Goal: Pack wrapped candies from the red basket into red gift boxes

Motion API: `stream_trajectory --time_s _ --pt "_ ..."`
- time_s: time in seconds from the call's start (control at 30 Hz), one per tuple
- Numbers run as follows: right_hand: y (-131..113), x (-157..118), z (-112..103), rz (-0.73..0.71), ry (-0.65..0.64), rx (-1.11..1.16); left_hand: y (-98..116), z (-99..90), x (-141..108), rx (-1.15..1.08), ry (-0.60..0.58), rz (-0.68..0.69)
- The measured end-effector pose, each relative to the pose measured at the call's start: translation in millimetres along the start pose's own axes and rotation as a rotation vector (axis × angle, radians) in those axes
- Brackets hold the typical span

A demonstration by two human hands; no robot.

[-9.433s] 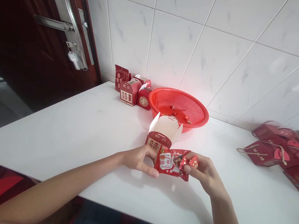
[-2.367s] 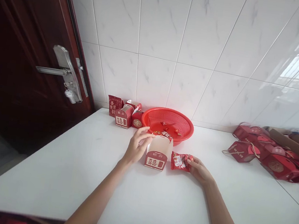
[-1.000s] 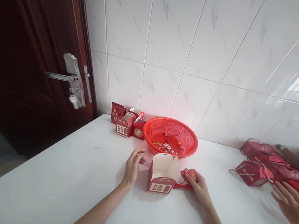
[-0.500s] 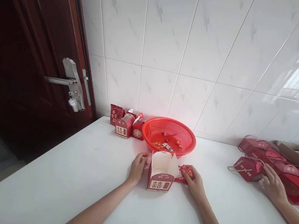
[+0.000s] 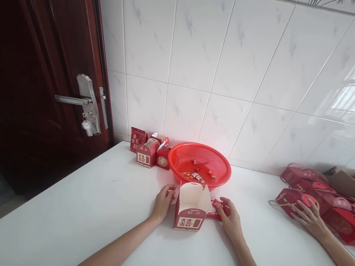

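An open-topped red and white paper gift box (image 5: 189,218) with a gold label stands upright on the white table. My left hand (image 5: 163,201) rests beside the box's left side, fingers loosely curled and nothing visible in them. On the other side, my right hand (image 5: 230,219) has its thumb and fingers on red-wrapped candy packets (image 5: 216,209), close against the box. Part of these packets is hidden by the box and my hand. Just behind stands a red plastic basket (image 5: 172,173) with several wrapped candies inside.
Several small red boxes (image 5: 146,153) stand at the back left by the tiled wall. At the right, another person's hand (image 5: 312,220) touches a red box with a cord handle (image 5: 287,201), beside a pile of red boxes (image 5: 344,220). A dark wooden door (image 5: 45,47) is at left.
The view has tilted slightly upward. My hands and the gift box stay nearly in place. The other person's hand has spread its fingers over the corded box and shifted slightly left.
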State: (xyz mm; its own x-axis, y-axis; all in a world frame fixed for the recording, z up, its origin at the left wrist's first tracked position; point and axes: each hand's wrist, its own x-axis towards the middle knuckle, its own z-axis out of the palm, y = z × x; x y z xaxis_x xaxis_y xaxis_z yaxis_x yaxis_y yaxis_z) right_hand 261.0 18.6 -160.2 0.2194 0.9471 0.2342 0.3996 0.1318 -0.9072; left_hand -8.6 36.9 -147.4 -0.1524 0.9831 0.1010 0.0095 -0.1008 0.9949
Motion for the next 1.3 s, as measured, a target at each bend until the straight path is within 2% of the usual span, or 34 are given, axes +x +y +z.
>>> stream_trajectory --time_s 0.33,0.57,0.8,1.13,1.3 --pt "0.2 -1.4 1.2 -0.011 0.001 0.062 -1.7 -4.3 5.0 -0.019 -0.011 -0.026" --pt "3.7 3.2 -14.3 0.023 0.073 0.057 0.1 -10.6 12.1 0.003 -0.005 -0.024" --pt "3.3 2.9 -12.8 0.005 0.02 -0.007 2.5 -12.2 13.7 0.017 -0.051 -0.024" --pt "15.1 7.3 -24.6 0.017 0.209 -0.176 2.2 -13.6 19.5 0.025 -0.083 -0.043" --pt "21.4 7.8 -22.4 -0.011 0.213 -0.272 2.5 -13.8 20.4 0.017 -0.106 -0.046"
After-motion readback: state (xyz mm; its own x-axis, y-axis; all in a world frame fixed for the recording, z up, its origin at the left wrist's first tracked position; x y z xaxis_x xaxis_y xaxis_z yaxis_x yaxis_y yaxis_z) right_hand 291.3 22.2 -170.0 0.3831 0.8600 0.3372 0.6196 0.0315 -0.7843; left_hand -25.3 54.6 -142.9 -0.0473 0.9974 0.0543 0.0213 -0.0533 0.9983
